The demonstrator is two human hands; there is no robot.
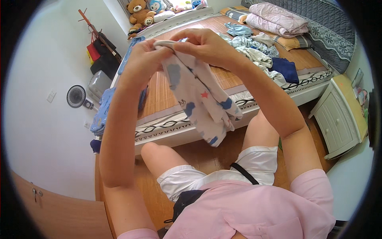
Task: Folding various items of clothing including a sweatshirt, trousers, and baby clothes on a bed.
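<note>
A pair of small white pants (195,93) with blue cloud shapes and a red star hangs in front of me, above the near edge of the bed. My left hand (141,57) pinches the left end of its top edge. At the other end, my right hand (201,46) has its fingers closed on the same edge. The legs dangle downward, partly overlapping and creased. Some of the fingertips are hidden behind the cloth.
The bed (159,107) has a woven mat. A heap of loose clothes (258,49) lies on its right side, with a folded pink quilt (276,20) behind. Folded blue clothes (104,109) sit at the left edge. A white nightstand (338,115) stands right; a small fan (76,96) is left.
</note>
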